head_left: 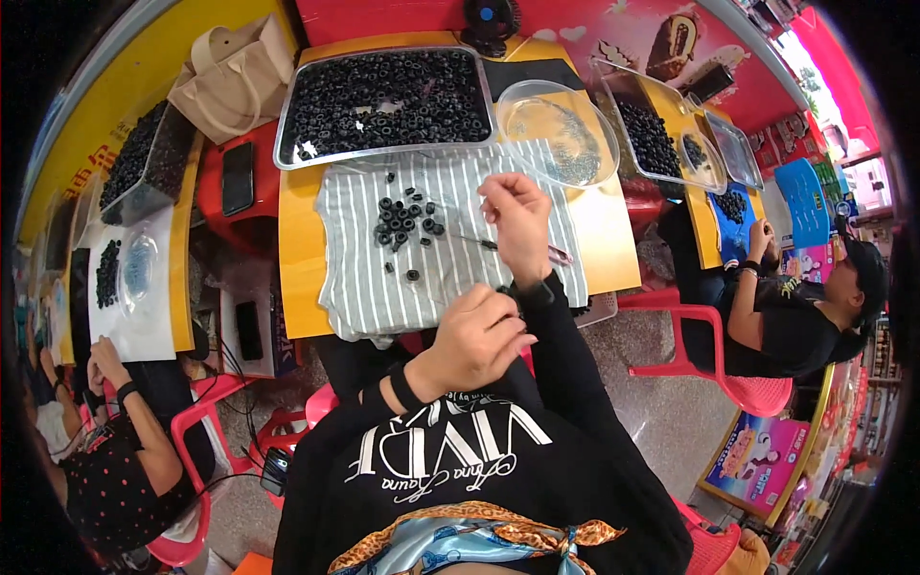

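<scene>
The black rings (400, 238) lie in 1 loose group on the striped cloth (355, 278). The right hand (520, 222) is over this cloth, the left hand (471, 337) at its near edge, fingers bent; I cannot tell whether either grip pinches something. Piece-by-piece handling seems in hand; the next move probably needs steady precision.

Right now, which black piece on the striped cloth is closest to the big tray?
The lone piece beyond the cluster, toward its left, set apart by cloth; the others lie nearer you.

gry/wht striped cloth (355, 273), sm blk pcs (397, 226), yel tabletop (303, 251), beige tote bag (226, 96)
</scene>
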The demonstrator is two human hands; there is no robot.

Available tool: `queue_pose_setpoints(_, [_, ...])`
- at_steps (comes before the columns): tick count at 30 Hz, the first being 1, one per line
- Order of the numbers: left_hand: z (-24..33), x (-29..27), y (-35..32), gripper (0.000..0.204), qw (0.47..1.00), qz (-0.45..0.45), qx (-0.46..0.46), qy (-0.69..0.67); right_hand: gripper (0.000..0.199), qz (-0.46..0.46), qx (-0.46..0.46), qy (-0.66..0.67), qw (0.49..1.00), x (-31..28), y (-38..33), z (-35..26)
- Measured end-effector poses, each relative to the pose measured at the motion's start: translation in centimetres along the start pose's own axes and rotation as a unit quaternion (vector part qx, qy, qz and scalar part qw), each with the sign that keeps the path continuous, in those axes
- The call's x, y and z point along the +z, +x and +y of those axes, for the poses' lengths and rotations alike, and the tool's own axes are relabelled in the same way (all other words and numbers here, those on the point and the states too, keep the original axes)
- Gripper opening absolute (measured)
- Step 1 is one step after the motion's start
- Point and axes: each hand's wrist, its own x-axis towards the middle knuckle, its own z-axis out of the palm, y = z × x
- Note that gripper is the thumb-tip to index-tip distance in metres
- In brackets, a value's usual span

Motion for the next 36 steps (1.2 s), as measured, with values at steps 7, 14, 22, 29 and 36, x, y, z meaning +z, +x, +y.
queue_pose_setpoints(7, [1.9,3.4,-0.3,0.025,0.979,-0.177,0.076,-0.068,0.005,0.090,-0.006,0.065,0.994,-2.8,2.3,2.5])
queue_pose_setpoints(14, [1.8,5.7,-0.4,0.019,0.981,-0.143,0.034,-0.124,0.005,0.073,0.000,0.053,0.996,-3.9,2.9,3.4])
queue_pose_setpoints(22, [2.3,5.1,0.1,0.022,0.984,-0.151,0.020,-0.097,0.005,0.072,0.007,0.065,0.995,-4.3,2.8,3.7])
queue_pose_setpoints(29, [2.5,5.6,-0.3,0.013,0.985,-0.156,0.053,0.046,0.004,0.063,0.007,0.047,0.997,-4.1,2.9,3.6])
queue_pose_setpoints(36, [1.7,5.1,-0.2,0.012,0.984,-0.124,0.047,0.123,0.005,0.056,0.013,0.050,0.997,-4.5,2.9,3.4])
